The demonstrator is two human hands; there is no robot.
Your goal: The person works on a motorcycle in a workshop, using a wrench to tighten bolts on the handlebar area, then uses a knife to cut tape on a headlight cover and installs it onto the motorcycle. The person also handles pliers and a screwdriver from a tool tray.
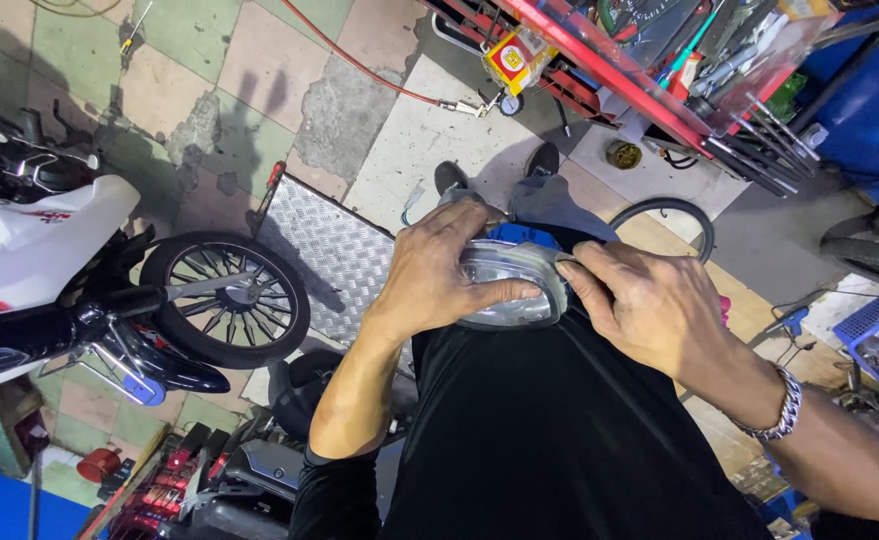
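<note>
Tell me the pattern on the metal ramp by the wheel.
Raised diamond tread on the silver ramp, clearest in the head view.

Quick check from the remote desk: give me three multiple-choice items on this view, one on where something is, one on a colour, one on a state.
1. Where is the motorcycle wheel?
A. Left of the left hand
B. On the red tool cart
C. Behind the shoes

2. What colour is the bracelet?
A. Gold
B. Silver
C. Black

3. How is the clear lamp housing held?
A. Lying on the floor
B. By one hand only
C. Between both hands

A: it stands by the checker plate, left of the left hand.
B: shiny silver links.
C: the right hand grips its other end.
</note>
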